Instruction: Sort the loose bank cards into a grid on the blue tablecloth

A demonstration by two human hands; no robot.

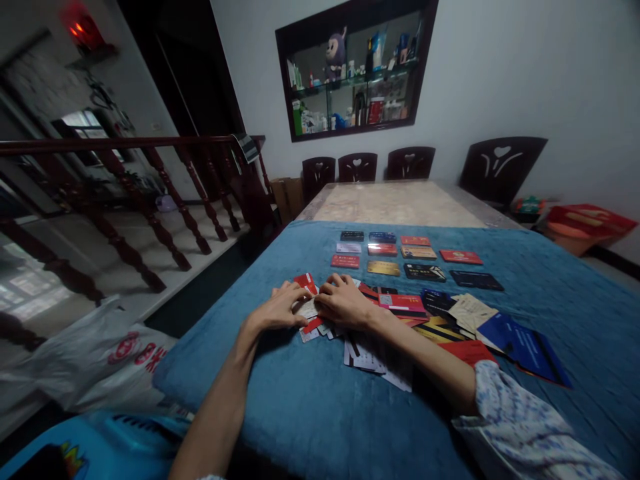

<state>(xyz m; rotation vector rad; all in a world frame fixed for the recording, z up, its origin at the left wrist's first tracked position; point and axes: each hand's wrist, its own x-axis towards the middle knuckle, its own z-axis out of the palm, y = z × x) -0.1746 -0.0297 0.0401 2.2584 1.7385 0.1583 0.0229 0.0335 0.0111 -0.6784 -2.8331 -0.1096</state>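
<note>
Head view: one heap of cards (401,303) is lying on one blue cloth (285,380). The left hand (280,307) is resting at the heap's left end; its thumb and fingers are standing apart, curving about one pale card (306,309), but whether they are gripping it cannot be told. The right hand (345,301) is reaching across the heap, its fingers bending down beside the same card; the hand is hiding their tips, so a clamp cannot be confirmed. Cards in the heap are overlapping, preventing an exact count. One blue sheet (530,347) is lying at its right end.

Beyond the heap, eleven laid-out cards (383,268) are forming three rows: three far, four middle, four near. Whether others are lying beneath them cannot be told. The cloth is covering the near part of one table (395,200). Four chairs (411,162) are standing around it: three at the far end, one at the right. One wall shelf (345,83) is holding one purple plush toy (335,59).
</note>
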